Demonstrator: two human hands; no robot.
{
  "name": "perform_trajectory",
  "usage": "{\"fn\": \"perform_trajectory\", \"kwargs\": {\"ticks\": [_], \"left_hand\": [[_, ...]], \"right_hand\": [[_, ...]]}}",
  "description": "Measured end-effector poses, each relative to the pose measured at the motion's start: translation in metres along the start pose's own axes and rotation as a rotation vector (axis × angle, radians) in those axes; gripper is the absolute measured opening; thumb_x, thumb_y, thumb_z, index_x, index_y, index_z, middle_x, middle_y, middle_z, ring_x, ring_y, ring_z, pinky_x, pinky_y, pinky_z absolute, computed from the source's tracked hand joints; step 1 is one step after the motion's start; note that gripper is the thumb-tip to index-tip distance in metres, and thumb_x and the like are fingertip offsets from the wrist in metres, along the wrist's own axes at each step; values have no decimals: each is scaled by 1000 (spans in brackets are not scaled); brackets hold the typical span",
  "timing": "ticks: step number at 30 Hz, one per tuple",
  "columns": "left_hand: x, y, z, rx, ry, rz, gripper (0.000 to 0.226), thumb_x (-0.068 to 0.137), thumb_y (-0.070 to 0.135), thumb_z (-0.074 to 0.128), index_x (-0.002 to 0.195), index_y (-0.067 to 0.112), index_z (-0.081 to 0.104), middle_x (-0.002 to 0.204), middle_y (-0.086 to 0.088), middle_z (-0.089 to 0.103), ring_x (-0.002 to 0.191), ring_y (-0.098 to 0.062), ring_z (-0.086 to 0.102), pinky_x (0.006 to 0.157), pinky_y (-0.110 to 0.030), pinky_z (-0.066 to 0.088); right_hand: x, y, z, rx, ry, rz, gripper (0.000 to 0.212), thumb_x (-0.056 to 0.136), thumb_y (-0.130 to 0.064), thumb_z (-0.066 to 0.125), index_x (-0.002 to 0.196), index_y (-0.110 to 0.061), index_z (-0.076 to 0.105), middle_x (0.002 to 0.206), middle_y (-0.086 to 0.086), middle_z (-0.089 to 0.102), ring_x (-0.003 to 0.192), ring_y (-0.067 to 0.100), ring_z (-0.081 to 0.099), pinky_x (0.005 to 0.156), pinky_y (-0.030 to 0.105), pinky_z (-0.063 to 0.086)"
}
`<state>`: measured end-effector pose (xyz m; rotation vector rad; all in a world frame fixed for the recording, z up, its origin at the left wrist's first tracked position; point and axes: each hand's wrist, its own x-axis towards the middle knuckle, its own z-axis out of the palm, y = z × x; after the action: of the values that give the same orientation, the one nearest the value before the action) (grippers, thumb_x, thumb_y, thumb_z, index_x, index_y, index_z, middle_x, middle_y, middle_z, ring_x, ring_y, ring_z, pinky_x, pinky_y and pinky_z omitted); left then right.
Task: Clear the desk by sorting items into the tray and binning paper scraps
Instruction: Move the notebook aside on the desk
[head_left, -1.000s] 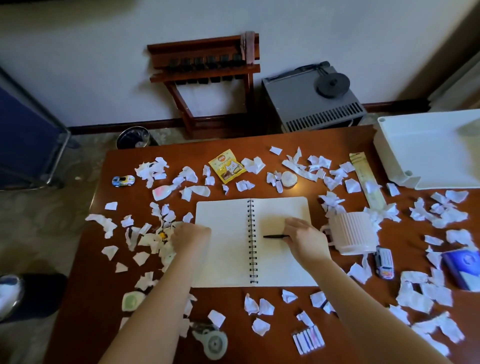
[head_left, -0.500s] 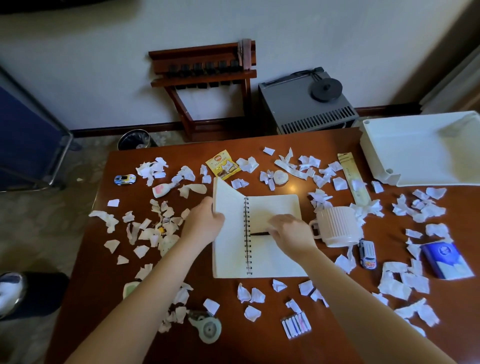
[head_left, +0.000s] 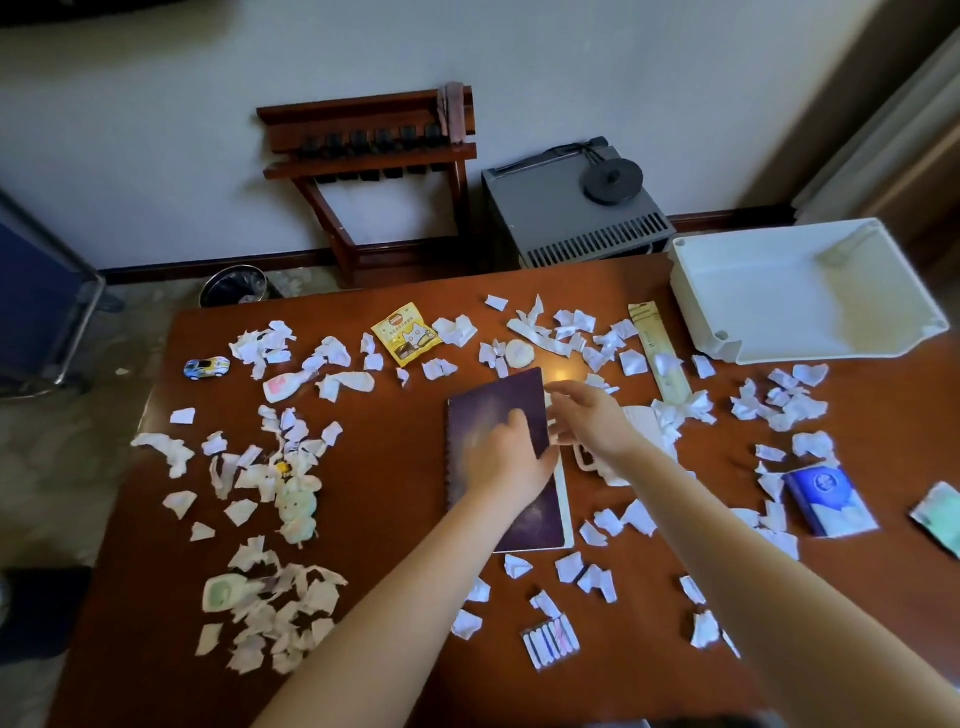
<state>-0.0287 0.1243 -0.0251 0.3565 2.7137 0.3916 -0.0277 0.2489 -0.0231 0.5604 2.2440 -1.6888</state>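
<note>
A brown table (head_left: 389, 493) by a white wall (head_left: 519, 78) carries many paper scraps (head_left: 270, 613). The left hand (head_left: 511, 460) lies flat on the closed notebook (head_left: 488, 410). The right hand (head_left: 587, 418) is at its right edge, grip unclear.

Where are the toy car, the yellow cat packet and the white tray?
toy car (head_left: 207, 367), head view, on its roof.
yellow cat packet (head_left: 407, 333), head view, middle of its front.
white tray (head_left: 789, 301), head view, on its bare floor.
</note>
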Motion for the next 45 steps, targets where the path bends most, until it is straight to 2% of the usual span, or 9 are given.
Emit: {"fn": "perform_trajectory", "kwargs": {"ticks": [5, 9, 12, 15, 21, 25, 30, 38, 45], "left_hand": [[-10, -44, 20, 50, 18, -46, 50, 92, 50, 45, 130, 18, 41, 130, -5, 51, 116, -23, 51, 88, -36, 46], [-11, -90, 24, 127, 34, -173, 50, 91, 48, 47, 132, 19, 40, 133, -6, 45, 120, -22, 44, 93, -35, 43], [-13, -105, 26, 97, 36, -284, 56, 91, 48, 47, 136, 15, 37, 134, -7, 43, 122, -23, 43, 94, -35, 44], [-14, -103, 30, -34, 36, -414, 53, 91, 45, 49, 130, 10, 42, 128, -9, 45, 118, -25, 45, 91, -37, 45], [-3, -83, 36, -462, 58, -568, 49, 87, 34, 59, 118, -2, 43, 115, -14, 53, 102, -32, 57, 82, -38, 51], [-6, -71, 28, -748, 150, -517, 29, 89, 21, 59, 100, 6, 37, 96, -8, 50, 80, -21, 53, 56, -23, 42], [-23, -69, 13, -843, 234, -356, 27, 90, 15, 58, 100, 10, 34, 84, 3, 49, 70, -13, 52, 52, -16, 41], [-74, -152, -33, -1033, 285, -251, 26, 89, 11, 60, 102, 8, 38, 83, -1, 56, 67, -13, 51, 53, -14, 40], [-118, -257, -46, -1113, 337, -260, 21, 87, 6, 62, 99, 11, 46, 89, 3, 61, 79, -12, 59, 71, -25, 46]], "right_hand": [[10, 25, 9, -157, -66, 43, 39, 97, -20, 43, 133, -7, 50, 126, 10, 58, 115, 26, 55, 99, 41, 46], [5, 46, 29, -383, -76, 3, 46, 93, -19, 49, 138, -10, 43, 133, 8, 53, 118, 25, 54, 97, 34, 45], [-3, 60, 44, -649, -53, -80, 56, 94, -25, 47, 145, -12, 29, 153, 7, 30, 136, 28, 37, 108, 41, 39], [-12, 68, 55, -867, -92, -75, 66, 98, -32, 42, 151, -12, 8, 160, 6, 1, 145, 28, 14, 114, 38, 28], [-15, 70, 60, -975, -82, -71, 71, 100, -38, 36, 150, -8, -4, 159, 11, -10, 147, 25, 4, 117, 33, 20], [-16, 64, 52, -893, -93, -58, 66, 100, -42, 31, 150, -11, 3, 159, 10, -2, 146, 27, 12, 115, 35, 25], [-23, 51, 45, -843, -41, -119, 57, 99, -43, 35, 148, -19, 19, 156, 7, 16, 138, 30, 28, 106, 40, 37], [-56, 14, 109, -177, 23, -173, 66, 92, -29, 57, 148, -30, 22, 136, 1, 44, 114, 18, 48, 90, 27, 39], [-77, -20, 216, 112, 68, -205, 58, 89, -14, 62, 141, -29, 39, 138, -21, 41, 131, 6, 38, 110, 38, 38]]}}
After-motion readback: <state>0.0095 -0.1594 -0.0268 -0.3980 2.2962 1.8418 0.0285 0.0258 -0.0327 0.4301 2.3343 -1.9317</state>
